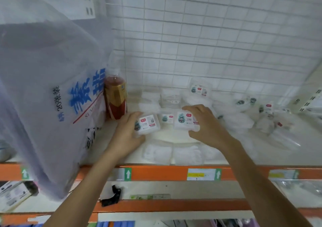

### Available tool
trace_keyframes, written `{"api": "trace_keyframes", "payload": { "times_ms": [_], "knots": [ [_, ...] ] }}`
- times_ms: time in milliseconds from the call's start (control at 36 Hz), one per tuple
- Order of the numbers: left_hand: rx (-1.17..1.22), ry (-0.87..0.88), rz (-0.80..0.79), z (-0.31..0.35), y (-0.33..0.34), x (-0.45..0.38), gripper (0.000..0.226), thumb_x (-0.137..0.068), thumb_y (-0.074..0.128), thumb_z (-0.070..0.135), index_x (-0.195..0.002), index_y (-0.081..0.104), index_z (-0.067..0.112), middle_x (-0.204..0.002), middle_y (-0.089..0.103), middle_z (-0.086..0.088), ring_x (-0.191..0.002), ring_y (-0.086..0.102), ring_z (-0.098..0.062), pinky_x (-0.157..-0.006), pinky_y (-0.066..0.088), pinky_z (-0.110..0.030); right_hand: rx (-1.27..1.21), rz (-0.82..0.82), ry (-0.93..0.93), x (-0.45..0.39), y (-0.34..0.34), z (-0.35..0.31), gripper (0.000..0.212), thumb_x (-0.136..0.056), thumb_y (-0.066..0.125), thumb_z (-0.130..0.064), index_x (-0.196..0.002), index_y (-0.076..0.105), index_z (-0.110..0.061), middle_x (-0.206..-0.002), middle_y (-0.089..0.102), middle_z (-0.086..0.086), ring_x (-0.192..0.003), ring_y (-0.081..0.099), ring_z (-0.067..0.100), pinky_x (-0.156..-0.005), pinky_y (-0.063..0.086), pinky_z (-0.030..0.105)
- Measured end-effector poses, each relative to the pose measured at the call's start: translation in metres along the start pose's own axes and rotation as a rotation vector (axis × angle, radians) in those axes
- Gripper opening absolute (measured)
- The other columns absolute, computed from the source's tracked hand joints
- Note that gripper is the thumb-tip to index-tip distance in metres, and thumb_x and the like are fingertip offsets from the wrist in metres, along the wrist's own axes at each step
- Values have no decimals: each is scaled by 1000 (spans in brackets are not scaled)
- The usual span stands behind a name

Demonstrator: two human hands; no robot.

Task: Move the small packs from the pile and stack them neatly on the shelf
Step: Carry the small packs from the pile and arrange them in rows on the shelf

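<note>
Reaching over the shelf's orange front rail (156,173), the left hand (128,133) curled around one small pack (148,122) while the right hand (206,124) gripped another pack (185,119), both above the white shelf (174,134). Farther back, the loose pile (244,115) lay to the right, a red bottle (115,97) to the left.

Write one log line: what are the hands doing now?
left hand: holds small pack | right hand: holds another pack | pile: right, waiting
</note>
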State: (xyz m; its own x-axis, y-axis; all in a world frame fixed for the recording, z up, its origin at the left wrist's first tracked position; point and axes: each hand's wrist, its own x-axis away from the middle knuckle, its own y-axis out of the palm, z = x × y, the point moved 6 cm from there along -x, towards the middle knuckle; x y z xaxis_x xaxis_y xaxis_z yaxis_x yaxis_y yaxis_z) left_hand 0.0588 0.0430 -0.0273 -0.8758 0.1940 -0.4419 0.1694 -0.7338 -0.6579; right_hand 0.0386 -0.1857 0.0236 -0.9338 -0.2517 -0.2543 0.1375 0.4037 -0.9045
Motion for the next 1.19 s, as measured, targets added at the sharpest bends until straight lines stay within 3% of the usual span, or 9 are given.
{"api": "trace_keyframes", "payload": {
  "times_ms": [139, 333, 417, 500, 611, 722, 806, 1056, 1194],
  "knots": [
    [-33, 240, -16, 68, 27, -10, 72, -62, 78, 10, -128, 48, 10, -123, 49, -7, -114, 33, -14, -95, 22, -17, 14, 138, 71, 54, -38, 35, 72, -75, 67, -13, -139, 35, -23, -130, 40, -3, -118, 30, 16, -98, 39, 33],
    [57, 439, -212, 173, 117, -5, 71, -61, 61, 28, -128, 46, 13, -124, 52, -12, -113, 36, -17, -99, 16, -5, 11, 277, 252, 154, -82, 107, 69, -70, 69, -5, -131, 43, -19, -128, 35, 1, -117, 34, 17, -91, 45, 28],
    [141, 426, -274, 222, 160, 10, 71, -63, 67, 19, -130, 46, 7, -127, 46, -7, -117, 30, -14, -96, 17, -5, 62, 312, 350, 209, -103, 143, 70, -69, 71, -4, -132, 43, -16, -130, 35, 4, -117, 35, 20, -89, 41, 26],
    [192, 471, -320, 270, 206, 28, 68, -68, 65, 25, -130, 46, 5, -123, 42, -4, -117, 28, -13, -96, 22, -10, 124, 324, 446, 268, -122, 181, 70, -68, 71, -6, -132, 44, -13, -130, 39, 7, -118, 37, 25, -93, 42, 35],
    [238, 467, -416, 319, 263, 49, 70, -70, 70, 7, -134, 40, 11, -126, 38, -2, -119, 25, -7, -93, 24, -9, 174, 351, 559, 341, -141, 222, 71, -62, 74, -7, -128, 48, -10, -126, 46, 11, -116, 38, 31, -95, 41, 44],
    [257, 484, -470, 367, 314, 71, 67, -70, 70, 5, -131, 43, 15, -127, 41, -2, -117, 29, -10, -94, 28, -18, 225, 392, 620, 407, -158, 256, 72, -64, 77, -12, -130, 48, -12, -127, 47, 8, -117, 36, 27, -95, 41, 42],
    [278, 479, -502, 400, 347, 89, 68, -72, 69, 8, -133, 40, 19, -127, 38, 3, -119, 32, -10, -92, 25, -13, 213, 399, 681, 448, -167, 280, 73, -68, 75, -18, -134, 43, -18, -131, 43, 1, -121, 29, 18, -100, 35, 35],
    [302, 492, -549, 460, 409, 104, 66, -74, 71, 11, -133, 40, 19, -126, 32, 11, -121, 27, -4, -96, 23, -15, 170, 397, 744, 510, -181, 335, 73, -71, 75, -20, -136, 42, -23, -133, 38, 4, -127, 23, 21, -100, 41, 40],
    [288, 532, -525, 482, 431, 82, 65, -70, 75, 11, -129, 46, 11, -128, 41, -2, -121, 36, -14, -97, 28, -19, 148, 383, 758, 513, -190, 368, 73, -72, 75, -25, -137, 41, -29, -133, 36, 2, -125, 27, 20, -100, 43, 39]
  ]
}}
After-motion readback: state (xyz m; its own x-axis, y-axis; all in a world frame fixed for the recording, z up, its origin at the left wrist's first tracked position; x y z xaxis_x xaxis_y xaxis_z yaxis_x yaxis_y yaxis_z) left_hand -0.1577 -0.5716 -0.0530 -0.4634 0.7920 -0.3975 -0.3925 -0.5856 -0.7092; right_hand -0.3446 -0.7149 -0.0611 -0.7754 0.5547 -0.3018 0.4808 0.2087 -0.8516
